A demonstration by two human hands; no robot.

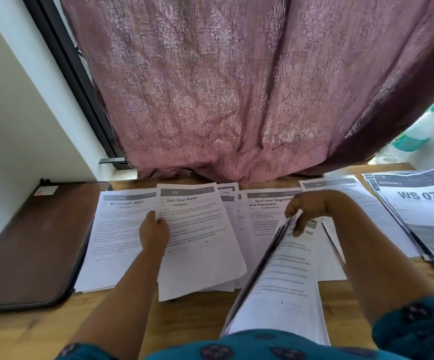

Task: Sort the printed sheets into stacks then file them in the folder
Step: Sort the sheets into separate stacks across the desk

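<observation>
The printed sheets lie in a row of stacks across the far half of the wooden counter [36,331]: a "Mouthwash Refill" stack [117,229] at the left, a "Clean Door Panel" sheet [197,235] overlapping its right edge and sitting askew on the pile beneath, a "Bed Linen Organization and Placement" stack [265,219] in the middle, another stack [366,211] whose heading is too blurred to read, and a fanned "WS 07" stack [424,216] whose right side runs out of view. The stacks' far edges reach the hem of a mauve patterned curtain [236,100] that hangs down to the counter. The left hand [154,233] pinches the left edge of the "Clean Door Panel" sheet, thumb on top and fingers curled under. The right hand [307,211] grips the top end of a thick bundle of sheets [283,276], fingers curled over its far edge; the bundle slopes down toward the person's body, tilted so its left side edge shows. A dark brown folder [28,242] lies flat and closed at the counter's left end, just beside the "Mouthwash Refill" stack, its left side against the white wall [15,113]. Bare wood shows along the near edge, between the folder and the left forearm. A white bottle with a green cap [418,128] stands beyond the curtain at the far right. Teal patterned sleeves [416,326] fill the bottom of the view.
</observation>
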